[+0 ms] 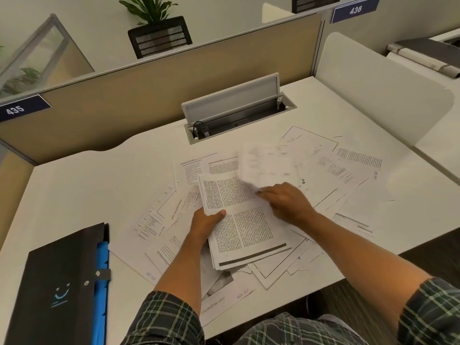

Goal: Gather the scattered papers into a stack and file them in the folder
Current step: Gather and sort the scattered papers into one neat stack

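White stack [245,227] in left grip [206,224] | right grip [286,200] pinches blurred sheet [266,165] (folder [62,282] apart)

Two hands [206,224], one folder [62,287], many papers [323,170]

Papers [323,170] lie scattered across desk [87,183] centre and right. Stack [244,220] sits on them, centre. Folder [57,290] lies at front left. Cable box [239,108] stands behind papers.
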`<state>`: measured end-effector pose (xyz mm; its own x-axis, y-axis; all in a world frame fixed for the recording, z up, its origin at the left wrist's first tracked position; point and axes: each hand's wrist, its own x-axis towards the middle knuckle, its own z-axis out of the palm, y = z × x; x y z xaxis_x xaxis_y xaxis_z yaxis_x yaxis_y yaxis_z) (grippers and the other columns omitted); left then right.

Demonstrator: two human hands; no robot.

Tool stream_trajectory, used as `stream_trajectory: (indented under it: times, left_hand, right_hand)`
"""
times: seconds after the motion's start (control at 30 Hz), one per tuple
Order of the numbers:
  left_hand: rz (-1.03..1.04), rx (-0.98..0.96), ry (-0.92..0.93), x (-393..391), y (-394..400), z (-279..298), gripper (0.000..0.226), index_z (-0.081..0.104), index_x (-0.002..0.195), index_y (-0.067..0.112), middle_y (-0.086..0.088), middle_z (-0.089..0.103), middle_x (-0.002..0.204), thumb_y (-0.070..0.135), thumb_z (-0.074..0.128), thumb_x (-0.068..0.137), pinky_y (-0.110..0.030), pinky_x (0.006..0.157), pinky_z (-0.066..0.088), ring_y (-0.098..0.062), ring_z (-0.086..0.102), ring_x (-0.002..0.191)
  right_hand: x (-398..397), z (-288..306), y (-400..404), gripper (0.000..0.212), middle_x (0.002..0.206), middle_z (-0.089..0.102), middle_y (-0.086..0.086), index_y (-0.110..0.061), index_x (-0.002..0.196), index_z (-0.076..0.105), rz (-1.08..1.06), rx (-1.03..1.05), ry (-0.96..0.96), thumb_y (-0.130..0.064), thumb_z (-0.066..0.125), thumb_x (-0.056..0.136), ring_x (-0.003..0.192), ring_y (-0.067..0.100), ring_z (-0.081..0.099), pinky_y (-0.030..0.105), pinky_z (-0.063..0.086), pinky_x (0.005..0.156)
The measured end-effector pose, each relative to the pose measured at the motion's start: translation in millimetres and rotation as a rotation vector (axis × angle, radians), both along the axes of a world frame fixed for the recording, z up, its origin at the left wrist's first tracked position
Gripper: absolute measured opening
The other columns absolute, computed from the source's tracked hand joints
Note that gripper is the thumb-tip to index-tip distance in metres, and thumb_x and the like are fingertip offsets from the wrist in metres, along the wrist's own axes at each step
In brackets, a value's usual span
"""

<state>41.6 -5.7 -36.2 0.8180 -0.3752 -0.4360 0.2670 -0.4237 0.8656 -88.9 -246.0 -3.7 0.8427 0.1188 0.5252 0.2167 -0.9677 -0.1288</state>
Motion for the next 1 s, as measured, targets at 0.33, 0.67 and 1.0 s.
stream_trajectory:
  times: [0.33,0.67,1.0]
  left_hand:
    - [0.134,-0.042,0.108,2,-7,6,0.066,0.06,0.141,0.016,-0.014,0.064,0.138,0.059,0.024,0.106,-0.048,0.11,0.048,-0.036,0.061,0.126]
    - [0.031,-0.158,0.108,4,-1,7,0.044,0.064,0.135,0.01,-0.012,0.07,0.13,0.014,0.075,0.092,-0.042,0.097,0.057,-0.023,0.07,0.109]
    - [0.007,-0.433,0.027,21,6,81,0.055,0.073,0.118,0.013,-0.01,0.077,0.115,0.037,0.088,0.07,-0.05,0.095,0.058,-0.029,0.073,0.109]
  right_hand:
    - [-6,-6,56,0.099,0.112,0.075,0.007,-0.046,0.155,-0.023,0.371,-0.113,0.591,-0.027,0.057,0.101,0.064,0.022,0.06,0.028,0.047,0.059]
    - [4,-3,35,0.087,0.157,0.048,-0.006,-0.034,0.161,0.019,-0.285,0.757,0.386,-0.058,0.066,0.092,0.133,0.011,0.055,0.05,0.05,0.106]
    - [35,32,10,0.08,0.123,0.074,0.003,-0.02,0.134,0.06,-0.077,1.619,0.337,-0.031,0.095,0.062,0.117,0.026,0.069,0.043,0.059,0.095]
